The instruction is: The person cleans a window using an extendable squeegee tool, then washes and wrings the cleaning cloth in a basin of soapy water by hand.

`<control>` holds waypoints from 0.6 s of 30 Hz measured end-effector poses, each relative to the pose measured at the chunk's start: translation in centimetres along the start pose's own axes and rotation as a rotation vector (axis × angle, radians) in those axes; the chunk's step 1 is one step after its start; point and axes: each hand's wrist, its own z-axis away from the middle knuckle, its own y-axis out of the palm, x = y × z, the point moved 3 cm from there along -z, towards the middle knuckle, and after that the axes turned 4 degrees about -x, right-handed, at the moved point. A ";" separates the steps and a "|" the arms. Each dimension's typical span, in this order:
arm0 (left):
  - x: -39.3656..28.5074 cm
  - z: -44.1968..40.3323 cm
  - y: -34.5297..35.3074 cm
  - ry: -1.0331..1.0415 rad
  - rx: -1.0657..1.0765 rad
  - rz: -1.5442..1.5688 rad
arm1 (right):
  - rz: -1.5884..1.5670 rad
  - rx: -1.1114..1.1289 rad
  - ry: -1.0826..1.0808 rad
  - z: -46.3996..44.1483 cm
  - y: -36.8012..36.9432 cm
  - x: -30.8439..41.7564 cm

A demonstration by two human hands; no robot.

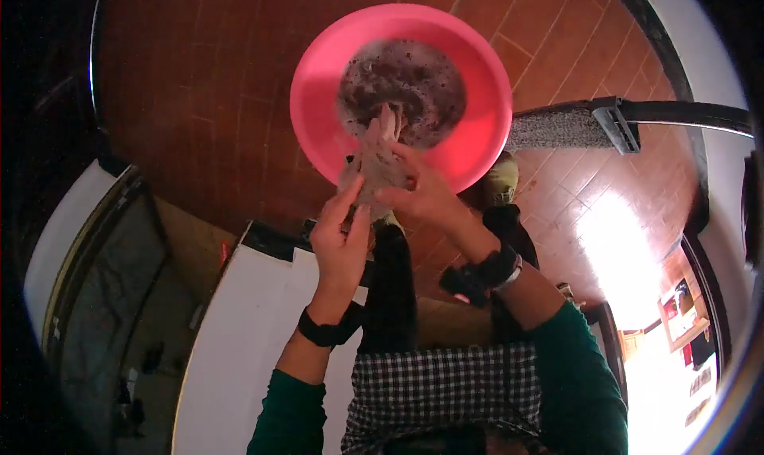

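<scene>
A wet, greyish-brown cloth (374, 165) is bunched between my two hands over the near rim of a pink basin (485, 113). Its far end hangs down toward dark, sudsy water (402, 85) in the basin. My left hand (342, 228) grips the cloth from the left, thumb and fingers around its near part. From the right, my right hand (418, 186) has its fingers closed on the same cloth. Folds of the fabric hide some fingertips.
The basin rests on a reddish-brown tiled floor (239, 81), just beyond my shoes (501, 176). Right of it lies a grey mop head (561, 129) with a dark handle (684, 114). A white surface (239, 320) stands at lower left; bright light falls through a doorway at lower right.
</scene>
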 end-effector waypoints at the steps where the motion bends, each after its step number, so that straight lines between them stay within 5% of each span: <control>1: -0.4 0.1 -0.4 0.060 -0.053 0.000 | 0.001 -0.102 -0.078 0.3 -0.3 0.9; 4: -1.7 0.2 -0.8 -0.120 -0.162 0.409 | 0.148 -0.290 -0.270 2.2 -1.0 4.5; 8: -2.2 0.1 -1.6 -0.157 -0.109 0.453 | 0.406 -0.398 -0.485 4.5 -2.3 8.0; 11: -2.2 0.9 -2.1 0.005 -0.196 0.234 | 0.294 -0.342 -0.529 6.5 -2.0 8.6; 14: -1.3 1.5 -2.5 0.188 -0.293 0.381 | 0.382 -0.394 -0.539 5.6 -2.4 6.3; 15: -0.5 1.1 -1.8 0.088 -0.237 0.442 | 0.383 -0.397 -0.542 4.2 -3.3 4.0; 17: -0.4 0.5 -0.6 -0.005 -0.185 0.501 | 0.303 -0.502 -0.144 0.9 -5.5 -1.3; 18: -0.6 0.3 0.3 -0.037 -0.159 0.503 | 0.427 -0.505 -0.191 1.6 -4.4 1.0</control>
